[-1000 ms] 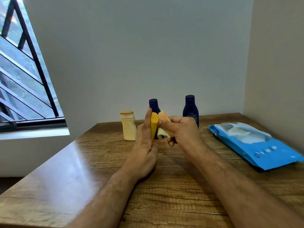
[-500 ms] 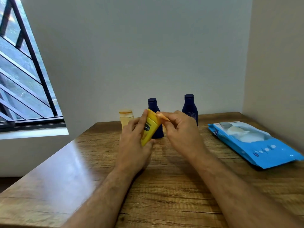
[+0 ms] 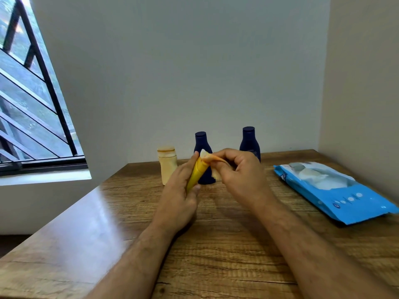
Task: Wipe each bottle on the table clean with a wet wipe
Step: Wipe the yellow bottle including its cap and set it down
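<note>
head view: yellow bottle (image 3: 197, 172) tilts, top up-right, in both hands.

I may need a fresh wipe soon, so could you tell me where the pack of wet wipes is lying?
In the head view, the blue wipes pack lies flat on the wooden table at the right, beside the side wall and right of the right hand.

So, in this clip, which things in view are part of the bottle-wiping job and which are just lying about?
Part of the job:
- yellow bottle, held in the left hand
- wet wipe, pinched by the right hand at the bottle's top
- cream bottle
- two dark blue bottles
- blue wipes pack, the supply

Just there:
- wooden table
- barred window
</note>
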Motion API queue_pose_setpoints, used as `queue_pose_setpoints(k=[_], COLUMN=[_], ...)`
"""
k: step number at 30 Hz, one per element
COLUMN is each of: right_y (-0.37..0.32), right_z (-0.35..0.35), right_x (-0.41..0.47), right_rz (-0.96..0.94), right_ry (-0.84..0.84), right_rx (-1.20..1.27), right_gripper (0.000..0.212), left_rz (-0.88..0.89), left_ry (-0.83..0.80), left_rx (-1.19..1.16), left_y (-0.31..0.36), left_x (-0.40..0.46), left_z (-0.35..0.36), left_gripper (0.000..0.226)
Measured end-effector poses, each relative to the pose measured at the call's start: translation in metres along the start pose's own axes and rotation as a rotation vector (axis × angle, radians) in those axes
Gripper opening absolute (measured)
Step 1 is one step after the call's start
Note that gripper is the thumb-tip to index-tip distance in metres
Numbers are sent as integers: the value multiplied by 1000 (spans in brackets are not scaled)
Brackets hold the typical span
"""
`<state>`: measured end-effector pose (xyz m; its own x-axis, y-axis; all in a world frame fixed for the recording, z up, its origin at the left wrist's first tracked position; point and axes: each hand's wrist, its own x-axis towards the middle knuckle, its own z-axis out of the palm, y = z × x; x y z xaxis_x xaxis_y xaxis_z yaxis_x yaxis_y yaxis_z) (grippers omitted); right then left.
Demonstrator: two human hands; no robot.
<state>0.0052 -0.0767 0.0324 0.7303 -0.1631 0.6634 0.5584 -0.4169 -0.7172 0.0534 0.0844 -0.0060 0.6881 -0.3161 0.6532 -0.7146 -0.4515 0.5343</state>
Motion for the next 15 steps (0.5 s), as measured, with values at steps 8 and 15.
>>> queue_pose_setpoints(k=[8, 15], right_y=[5, 11], right_z=[4, 13], right_x=[2, -6], right_rz=[39, 39], right_ry=[119, -103], right_rx=[-2, -187], right_gripper=[15, 18], left_rz=[-111, -270], left_ry=[24, 180], left_rx=[-131, -46], left_y=[9, 6], left_x=[-2, 4], left_z=[0, 1], left_gripper=[30, 66])
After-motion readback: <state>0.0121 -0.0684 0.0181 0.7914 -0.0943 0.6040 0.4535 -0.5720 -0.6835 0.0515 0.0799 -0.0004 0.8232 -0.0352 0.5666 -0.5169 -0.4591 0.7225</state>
